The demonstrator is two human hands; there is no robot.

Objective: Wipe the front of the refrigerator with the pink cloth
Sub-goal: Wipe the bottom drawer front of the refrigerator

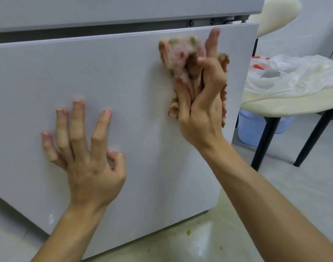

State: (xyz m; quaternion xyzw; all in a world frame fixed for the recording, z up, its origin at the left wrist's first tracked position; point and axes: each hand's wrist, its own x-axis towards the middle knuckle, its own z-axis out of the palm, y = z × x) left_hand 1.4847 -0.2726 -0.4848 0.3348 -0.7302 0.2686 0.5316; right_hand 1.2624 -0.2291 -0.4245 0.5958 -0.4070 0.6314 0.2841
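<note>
The white lower door of the refrigerator (124, 91) fills most of the view. My right hand (201, 103) holds the crumpled pink cloth (179, 55) against the door near its upper right corner, thumb and some fingers curled into the fabric, one finger stretched upward. My left hand (86, 157) rests spread on the door at the lower left, its fingertips touching the surface and holding nothing.
A cream chair (286, 103) with black legs stands right of the refrigerator, a white plastic bag (294, 72) on its seat. A pale blue basket (252, 127) sits on the floor beneath it. Yellowish stains mark the floor (188, 232) below the door.
</note>
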